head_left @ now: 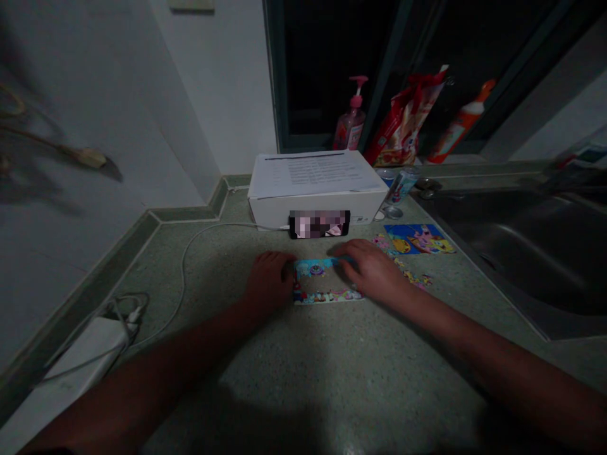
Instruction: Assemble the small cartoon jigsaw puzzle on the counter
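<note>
A partly joined jigsaw puzzle lies flat on the counter, its border pieces framing bare countertop, with blue pieces along its far side. My left hand rests at the puzzle's left edge, fingers loosely bent and nothing visible in them. Over the far right corner is my right hand, its thumb and forefinger apart, close to the blue pieces. Whether its fingertips touch a piece is hard to make out. Loose puzzle pieces lie to the right of this hand, beside a colourful cartoon picture card.
A phone on a white cable leans against a white box topped with a printed sheet. A sink lies right. Behind are a pump bottle, a red bag and an orange bottle. A white power strip sits left.
</note>
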`<state>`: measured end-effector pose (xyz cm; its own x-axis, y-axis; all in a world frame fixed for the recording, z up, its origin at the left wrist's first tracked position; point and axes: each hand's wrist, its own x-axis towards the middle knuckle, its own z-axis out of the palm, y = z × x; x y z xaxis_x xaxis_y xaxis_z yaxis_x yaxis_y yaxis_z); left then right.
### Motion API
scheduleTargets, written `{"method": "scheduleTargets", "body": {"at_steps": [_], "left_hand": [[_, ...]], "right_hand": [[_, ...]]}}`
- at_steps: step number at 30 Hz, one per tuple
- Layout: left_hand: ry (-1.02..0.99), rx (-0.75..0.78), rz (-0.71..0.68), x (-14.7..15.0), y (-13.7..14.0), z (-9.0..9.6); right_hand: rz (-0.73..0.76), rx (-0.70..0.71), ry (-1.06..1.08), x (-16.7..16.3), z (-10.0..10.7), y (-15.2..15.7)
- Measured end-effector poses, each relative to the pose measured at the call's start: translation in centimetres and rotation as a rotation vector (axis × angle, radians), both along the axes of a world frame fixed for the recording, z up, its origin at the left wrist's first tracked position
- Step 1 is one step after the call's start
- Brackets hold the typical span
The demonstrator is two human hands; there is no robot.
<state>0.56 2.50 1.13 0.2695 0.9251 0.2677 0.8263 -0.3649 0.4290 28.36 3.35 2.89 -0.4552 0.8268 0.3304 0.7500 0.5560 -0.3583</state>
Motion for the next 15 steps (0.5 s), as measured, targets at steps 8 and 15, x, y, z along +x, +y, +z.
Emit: {"method": "scheduleTargets", "body": {"at_steps": [8,15], "left_hand": [[-0.03,0.016,0.0,-0.2,0.2,-0.3],[-0.031,-0.013,0.004,-0.1,-0.1,0.2]], "right_hand": [[-0.134,-0.026,0.06,2.8,-1.5,-1.3],[-0.147,-0.029,0.033,2.6,-1.2,-1.6]]}}
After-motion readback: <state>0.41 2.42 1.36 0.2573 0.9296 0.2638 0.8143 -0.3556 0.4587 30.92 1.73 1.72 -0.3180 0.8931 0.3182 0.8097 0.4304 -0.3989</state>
